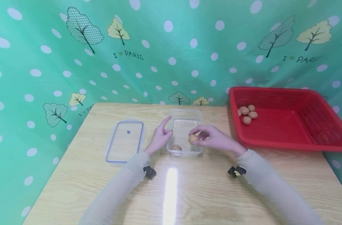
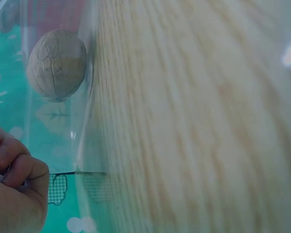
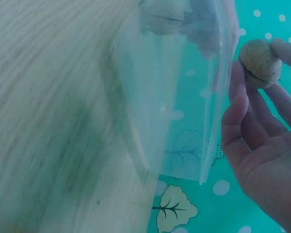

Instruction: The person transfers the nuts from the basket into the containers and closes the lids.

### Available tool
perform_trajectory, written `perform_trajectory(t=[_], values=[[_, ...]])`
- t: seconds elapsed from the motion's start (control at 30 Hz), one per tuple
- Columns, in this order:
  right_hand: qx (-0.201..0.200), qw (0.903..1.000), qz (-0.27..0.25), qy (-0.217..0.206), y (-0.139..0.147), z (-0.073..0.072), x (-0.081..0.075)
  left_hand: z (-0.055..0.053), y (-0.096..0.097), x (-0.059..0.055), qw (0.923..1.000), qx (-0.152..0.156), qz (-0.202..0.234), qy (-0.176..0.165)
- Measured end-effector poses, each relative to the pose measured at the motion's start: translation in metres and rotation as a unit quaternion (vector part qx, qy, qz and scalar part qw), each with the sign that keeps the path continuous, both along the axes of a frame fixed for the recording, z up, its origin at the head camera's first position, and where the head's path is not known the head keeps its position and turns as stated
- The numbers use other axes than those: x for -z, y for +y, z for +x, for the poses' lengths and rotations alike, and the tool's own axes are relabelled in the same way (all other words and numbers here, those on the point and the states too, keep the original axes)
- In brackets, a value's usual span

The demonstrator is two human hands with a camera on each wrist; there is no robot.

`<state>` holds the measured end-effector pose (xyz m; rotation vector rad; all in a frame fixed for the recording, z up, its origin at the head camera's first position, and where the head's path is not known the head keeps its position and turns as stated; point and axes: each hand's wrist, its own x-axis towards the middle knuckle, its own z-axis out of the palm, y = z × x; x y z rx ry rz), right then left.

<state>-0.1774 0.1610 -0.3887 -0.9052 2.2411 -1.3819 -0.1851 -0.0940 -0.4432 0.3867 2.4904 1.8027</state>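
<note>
My right hand (image 1: 208,136) pinches a walnut (image 1: 193,139) between thumb and fingers, over the right rim of a clear plastic container (image 1: 185,153). Its wrinkled shell and dark seam show on the held walnut (image 3: 260,64) in the right wrist view. Another walnut (image 1: 176,148) lies inside the container at the near left corner, seen through the wall in the left wrist view. By the left rim is my left hand (image 1: 159,136), index finger stretched forward and thumb toward the rim; its other fingers look loosely bent in the left wrist view.
A clear lid with a blue seal (image 1: 124,142) lies flat on the wooden table (image 1: 204,193), left of the container. At the right stands a red plastic basket (image 1: 278,142) with several walnuts (image 1: 247,120) in its left end. A green patterned curtain (image 1: 159,75) hangs behind the table.
</note>
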Motion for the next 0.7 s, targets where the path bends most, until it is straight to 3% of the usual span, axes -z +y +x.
perform_trajectory(t=[0.33,0.7], values=[[-0.001,0.9992,0.015,0.037,-0.005,0.0,0.008,-0.001,0.0,0.005,0.9998,-0.006,0.004,0.017],[-0.009,0.9965,0.044,0.071,-0.008,0.006,0.014,-0.003,0.001,0.007,0.9999,-0.006,0.012,0.003]])
